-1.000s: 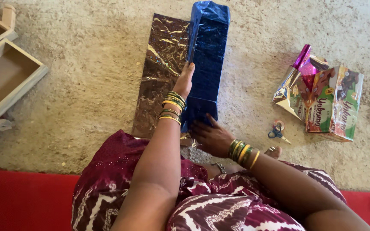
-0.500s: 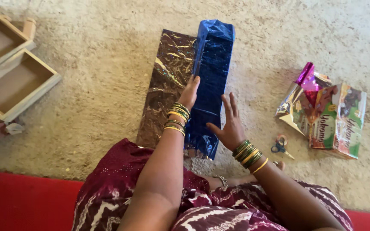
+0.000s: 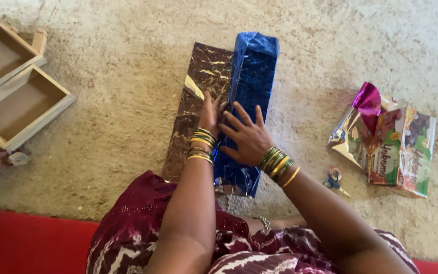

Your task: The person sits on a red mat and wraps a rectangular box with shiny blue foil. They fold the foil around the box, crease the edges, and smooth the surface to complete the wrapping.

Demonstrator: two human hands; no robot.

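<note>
Since half a second ago, my right hand is sliding from the box's right edge up onto its top face, fingers fanned wide and pressing flat, gripping nothing. My left hand is lying along the seam at the box's nine o'clock side, fingers straight and together, pinning foil rather than clasping it. Both are working on the long blue foil-wrapped box, which is lying on the carpet at twelve o'clock from my lap, its bronze foil flap spreading out at nine o'clock.

Wooden trays are sitting at ten o'clock; small scissors and colourful wrapping packets at three o'clock.

To smooth well, I judge the right palm should keep even pressure while the left draws the flap taut, so no wrinkle is forming.
</note>
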